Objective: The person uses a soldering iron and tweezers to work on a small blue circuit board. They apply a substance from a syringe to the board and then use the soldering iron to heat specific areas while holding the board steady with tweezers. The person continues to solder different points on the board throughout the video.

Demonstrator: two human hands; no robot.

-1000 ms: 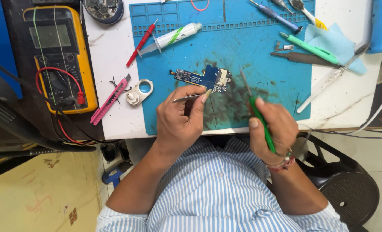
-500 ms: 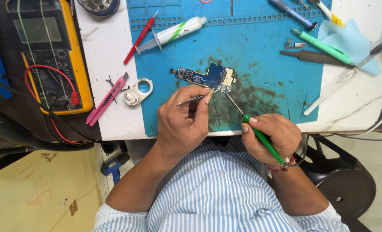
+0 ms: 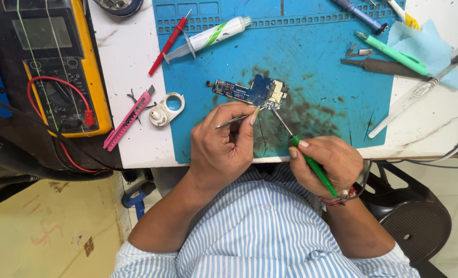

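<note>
A small blue circuit board [image 3: 249, 91] lies on the blue work mat [image 3: 316, 62]. My left hand [image 3: 224, 146] grips metal tweezers [image 3: 234, 121], their tips pointing at the board's near edge. My right hand [image 3: 327, 162] holds a green-handled screwdriver [image 3: 309, 159]; its thin metal shaft reaches up-left to the board's right end, where a silver part sits. Both hands rest at the table's front edge, over my striped shirt.
A yellow multimeter [image 3: 59, 67] with red leads stands at the left. A pink utility knife [image 3: 127, 119], a white ring-shaped part [image 3: 167, 109], a red probe [image 3: 170, 41] and a syringe tube [image 3: 208, 35] lie nearby. More tools and a blue cloth [image 3: 424, 49] sit at the right.
My right hand has turned the screwdriver from pointing away to its tip touching the board's right end. The left hand with the tweezers stays by the board.
</note>
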